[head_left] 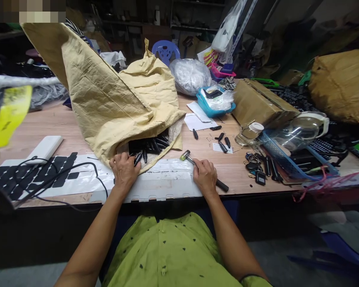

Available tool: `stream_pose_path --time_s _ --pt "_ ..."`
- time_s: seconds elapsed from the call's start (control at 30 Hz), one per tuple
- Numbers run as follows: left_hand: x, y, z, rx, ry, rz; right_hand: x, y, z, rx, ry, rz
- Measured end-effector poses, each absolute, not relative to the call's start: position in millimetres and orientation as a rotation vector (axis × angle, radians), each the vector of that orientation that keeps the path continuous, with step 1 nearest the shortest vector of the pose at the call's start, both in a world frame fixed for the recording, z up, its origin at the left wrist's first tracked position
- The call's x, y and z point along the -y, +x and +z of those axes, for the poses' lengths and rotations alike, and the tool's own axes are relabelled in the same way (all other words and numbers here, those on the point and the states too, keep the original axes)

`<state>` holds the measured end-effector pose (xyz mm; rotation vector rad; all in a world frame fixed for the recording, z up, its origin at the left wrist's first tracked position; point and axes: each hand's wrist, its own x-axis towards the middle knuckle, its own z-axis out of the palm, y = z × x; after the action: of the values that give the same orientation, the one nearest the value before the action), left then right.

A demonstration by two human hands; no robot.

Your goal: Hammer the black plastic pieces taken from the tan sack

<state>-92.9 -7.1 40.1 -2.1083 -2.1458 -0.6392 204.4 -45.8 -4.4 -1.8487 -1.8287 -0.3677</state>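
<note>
My left hand (125,172) is at the mouth of a large tan cloth sack (107,107) lying on the bench. Its fingers are closed, and a small black tapered part (138,159) sticks out beside the thumb. Many similar black parts (154,144) fill the sack's opening. In my right hand (205,175) is a small hammer (222,185), its head pointing left toward the sack and its dark grip showing below the hand. Under both hands lies a pale, plastic-covered board (164,181) along the bench's front edge.
Loose black parts (223,147) and paper (202,121) lie right of the sack. Beyond are a teal basket (202,104), a cardboard box (247,101), a clear pitcher (302,129) and a blue tray (290,165). Leftward are a white box (46,147) and black cable (97,171).
</note>
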Motion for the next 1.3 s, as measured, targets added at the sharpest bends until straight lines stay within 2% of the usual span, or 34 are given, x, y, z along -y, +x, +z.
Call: stream_pose_path --time_s 0.13,0.27,0.4,0.5,0.73,1.0,1.3 --pt "8.4 -94.1 45.6 2.213 -2.037 -0.786 45.5 203.9 -4.4 1.821 -1.843 -0.386" --pt "18.9 -92.6 55.0 2.057 -2.172 -1.025 45.8 202.9 -2.7 1.818 -1.840 -0.393" --pt "29.4 -74.5 49.2 1.831 -2.776 -0.913 46.1 202.1 -1.4 1.815 -1.864 -0.374" --pt "29.8 -59.6 37.4 1.864 -2.977 -0.808 45.3 202.6 -1.5 1.802 -1.859 -0.368" --pt "25.0 -50.8 28.7 2.056 -2.974 -0.755 49.2 208.8 5.7 1.792 -1.717 -0.239" --pt "26.6 -47.0 27.1 2.060 -2.950 -0.782 79.6 179.7 41.3 1.927 -1.257 0.181" --pt "28.9 -44.0 31.6 2.043 -2.958 -0.798 90.5 172.6 40.0 2.099 -1.321 0.126"
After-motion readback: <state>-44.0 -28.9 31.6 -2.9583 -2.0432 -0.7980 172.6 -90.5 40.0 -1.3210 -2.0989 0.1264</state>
